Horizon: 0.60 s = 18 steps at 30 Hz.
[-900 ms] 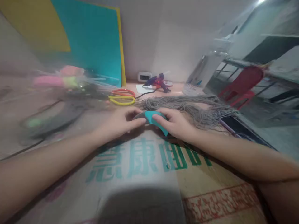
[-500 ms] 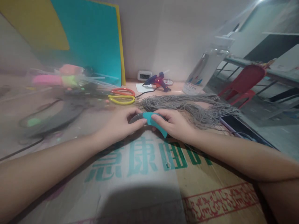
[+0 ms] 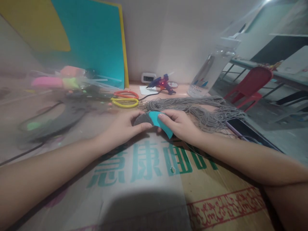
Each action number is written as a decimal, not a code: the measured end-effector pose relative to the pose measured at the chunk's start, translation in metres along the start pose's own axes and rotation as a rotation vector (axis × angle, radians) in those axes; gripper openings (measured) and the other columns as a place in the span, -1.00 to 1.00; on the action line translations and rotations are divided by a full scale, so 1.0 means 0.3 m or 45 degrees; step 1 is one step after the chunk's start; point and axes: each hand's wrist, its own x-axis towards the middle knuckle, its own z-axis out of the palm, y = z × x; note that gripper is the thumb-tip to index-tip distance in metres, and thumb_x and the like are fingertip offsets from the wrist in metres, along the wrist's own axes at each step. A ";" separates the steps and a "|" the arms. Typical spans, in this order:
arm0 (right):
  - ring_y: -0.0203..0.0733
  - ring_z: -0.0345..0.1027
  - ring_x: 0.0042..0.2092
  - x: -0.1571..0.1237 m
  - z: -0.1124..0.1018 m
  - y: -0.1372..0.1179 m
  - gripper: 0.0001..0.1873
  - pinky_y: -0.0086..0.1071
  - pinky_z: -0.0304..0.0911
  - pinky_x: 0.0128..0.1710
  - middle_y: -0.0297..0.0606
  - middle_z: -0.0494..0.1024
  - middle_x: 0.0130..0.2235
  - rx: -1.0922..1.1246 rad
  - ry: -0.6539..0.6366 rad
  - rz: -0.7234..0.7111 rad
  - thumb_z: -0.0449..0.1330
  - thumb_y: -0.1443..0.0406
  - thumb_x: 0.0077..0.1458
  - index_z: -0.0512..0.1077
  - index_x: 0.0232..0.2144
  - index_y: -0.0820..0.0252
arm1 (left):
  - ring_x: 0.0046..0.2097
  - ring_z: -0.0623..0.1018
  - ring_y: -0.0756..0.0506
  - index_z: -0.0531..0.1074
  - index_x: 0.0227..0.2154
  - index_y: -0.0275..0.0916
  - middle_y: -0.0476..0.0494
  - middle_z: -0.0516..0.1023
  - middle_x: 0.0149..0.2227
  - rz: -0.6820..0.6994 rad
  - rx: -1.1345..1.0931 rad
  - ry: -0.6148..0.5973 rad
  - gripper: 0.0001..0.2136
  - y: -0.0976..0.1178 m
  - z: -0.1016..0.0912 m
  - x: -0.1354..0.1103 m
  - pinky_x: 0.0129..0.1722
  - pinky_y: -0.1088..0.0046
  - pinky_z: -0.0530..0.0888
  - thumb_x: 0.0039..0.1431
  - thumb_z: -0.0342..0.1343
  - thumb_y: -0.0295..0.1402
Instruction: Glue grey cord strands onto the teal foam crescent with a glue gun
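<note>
Both hands meet over a small curved piece that is grey on its left and covered by teal sheet (image 3: 157, 121) on its right. My left hand (image 3: 124, 126) pinches the grey end (image 3: 142, 119) between thumb and fingers. My right hand (image 3: 179, 124) has its fingers closed on the teal part, thumb pressing on top. The piece sits just above the flattened cardboard (image 3: 154, 179) with green characters. Behind the hands lies a bundle of grey cord (image 3: 192, 109).
Orange and yellow scissors (image 3: 125, 98) lie at the back left, beside a blurred clutter of craft items. A blue glue gun (image 3: 161, 84), a small clock (image 3: 148, 78) and a clear bottle (image 3: 207, 75) stand by the wall. A phone (image 3: 247, 130) lies at right. Teal and yellow sheets (image 3: 91, 41) lean on the wall.
The hands have lifted slightly away from me with the piece. More of its grey end shows now beside the teal cover.
</note>
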 end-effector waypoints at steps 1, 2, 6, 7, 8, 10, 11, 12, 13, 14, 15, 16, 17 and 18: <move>-0.37 0.37 -0.47 0.000 0.001 0.002 -0.59 -0.47 0.24 -0.41 -0.35 0.55 -0.51 0.011 -0.001 0.008 0.02 0.16 0.28 0.46 -0.50 0.24 | -0.17 0.53 -0.15 0.49 -0.24 -0.20 -0.07 0.59 -0.21 -0.019 -0.009 0.010 -0.70 -0.001 0.001 0.000 -0.20 0.40 0.42 0.14 0.12 -0.08; -0.37 0.37 -0.48 -0.001 0.002 0.003 -0.59 -0.47 0.24 -0.42 -0.35 0.55 -0.50 0.023 -0.001 0.016 0.02 0.16 0.28 0.46 -0.50 0.23 | -0.21 0.53 -0.13 0.48 -0.26 -0.22 -0.07 0.59 -0.26 -0.044 -0.028 0.019 -0.70 -0.002 0.002 -0.001 -0.25 0.42 0.42 0.16 0.10 -0.08; -0.35 0.33 -0.48 -0.001 0.005 0.007 -0.64 -0.47 0.21 -0.48 -0.36 0.51 -0.50 0.094 0.030 0.025 0.03 0.13 0.27 0.43 -0.45 0.22 | -0.44 0.46 -0.02 0.39 -0.35 -0.23 0.00 0.50 -0.48 -0.110 -0.200 0.061 -0.72 -0.015 0.007 -0.002 -0.46 0.51 0.36 0.22 0.04 -0.09; -0.35 0.32 -0.47 0.001 0.004 0.007 -0.66 -0.47 0.21 -0.48 -0.37 0.49 -0.50 0.096 0.062 0.005 0.04 0.14 0.26 0.41 -0.45 0.22 | -0.47 0.44 0.00 0.38 -0.34 -0.23 0.01 0.48 -0.50 -0.110 -0.239 0.073 -0.72 -0.019 0.008 -0.001 -0.49 0.53 0.34 0.22 0.05 -0.09; -0.34 0.31 -0.45 0.003 0.003 0.008 -0.67 -0.46 0.21 -0.46 -0.37 0.46 -0.49 0.094 0.106 -0.022 0.05 0.14 0.26 0.40 -0.45 0.21 | -0.50 0.42 0.01 0.38 -0.33 -0.23 0.02 0.47 -0.51 -0.108 -0.266 0.081 -0.73 -0.023 0.009 -0.001 -0.51 0.54 0.33 0.22 0.05 -0.10; -0.32 0.32 -0.38 0.008 0.001 0.009 -0.69 -0.44 0.25 -0.38 -0.35 0.46 -0.43 0.107 0.192 -0.067 0.04 0.15 0.26 0.40 -0.42 0.21 | -0.51 0.41 0.02 0.40 -0.31 -0.23 0.03 0.46 -0.52 -0.106 -0.281 0.067 -0.73 -0.029 0.010 0.000 -0.52 0.55 0.32 0.22 0.06 -0.10; -0.31 0.35 -0.32 0.010 0.000 0.010 -0.70 -0.43 0.28 -0.32 -0.32 0.48 -0.37 0.147 0.220 -0.073 0.03 0.15 0.27 0.42 -0.37 0.20 | -0.51 0.41 0.02 0.41 -0.30 -0.23 0.02 0.46 -0.51 -0.106 -0.282 0.052 -0.73 -0.031 0.010 0.001 -0.52 0.55 0.32 0.22 0.06 -0.10; -0.28 0.38 -0.26 0.013 0.000 0.013 -0.72 -0.40 0.31 -0.25 -0.29 0.51 -0.30 0.203 0.228 -0.070 0.03 0.15 0.28 0.43 -0.32 0.20 | -0.50 0.42 0.03 0.42 -0.30 -0.24 0.02 0.47 -0.51 -0.106 -0.285 0.036 -0.73 -0.032 0.010 0.002 -0.52 0.55 0.32 0.22 0.06 -0.10; -0.26 0.40 -0.19 0.016 0.001 0.016 -0.75 -0.37 0.33 -0.18 -0.27 0.53 -0.22 0.264 0.217 -0.066 0.05 0.16 0.27 0.43 -0.26 0.19 | -0.49 0.42 0.03 0.42 -0.29 -0.24 0.01 0.47 -0.49 -0.105 -0.291 0.019 -0.73 -0.033 0.011 0.002 -0.51 0.55 0.33 0.22 0.07 -0.11; -0.24 0.40 -0.12 0.019 0.003 0.021 -0.78 -0.33 0.33 -0.11 -0.25 0.53 -0.16 0.325 0.187 -0.066 0.08 0.17 0.25 0.43 -0.22 0.17 | -0.48 0.43 0.03 0.43 -0.28 -0.24 0.01 0.48 -0.47 -0.102 -0.298 0.003 -0.73 -0.034 0.011 0.003 -0.49 0.55 0.34 0.22 0.07 -0.11; -0.22 0.41 -0.08 0.022 0.006 0.027 -0.79 -0.29 0.33 -0.06 -0.24 0.54 -0.11 0.384 0.149 -0.069 0.12 0.17 0.22 0.43 -0.19 0.16 | -0.47 0.44 0.02 0.44 -0.28 -0.25 0.00 0.49 -0.45 -0.097 -0.306 -0.012 -0.73 -0.035 0.011 0.004 -0.48 0.55 0.36 0.22 0.07 -0.12; -0.21 0.41 -0.06 0.025 0.010 0.034 -0.79 -0.26 0.33 -0.04 -0.24 0.54 -0.10 0.440 0.105 -0.069 0.16 0.18 0.19 0.42 -0.17 0.14 | -0.46 0.44 0.02 0.44 -0.27 -0.25 -0.02 0.51 -0.43 -0.091 -0.312 -0.023 -0.74 -0.035 0.011 0.005 -0.47 0.54 0.37 0.22 0.08 -0.13; -0.20 0.42 -0.06 0.028 0.014 0.041 -0.77 -0.25 0.34 -0.03 -0.24 0.55 -0.10 0.490 0.062 -0.065 0.20 0.18 0.15 0.42 -0.16 0.14 | -0.45 0.45 0.02 0.45 -0.26 -0.25 -0.03 0.52 -0.40 -0.086 -0.312 -0.033 -0.74 -0.035 0.011 0.005 -0.46 0.53 0.38 0.22 0.08 -0.14; -0.21 0.44 -0.08 0.030 0.018 0.047 -0.76 -0.25 0.35 -0.04 -0.25 0.55 -0.11 0.533 0.030 -0.052 0.22 0.18 0.12 0.42 -0.17 0.13 | -0.43 0.46 0.01 0.45 -0.26 -0.26 -0.04 0.53 -0.38 -0.085 -0.305 -0.041 -0.74 -0.035 0.011 0.005 -0.44 0.52 0.39 0.21 0.08 -0.14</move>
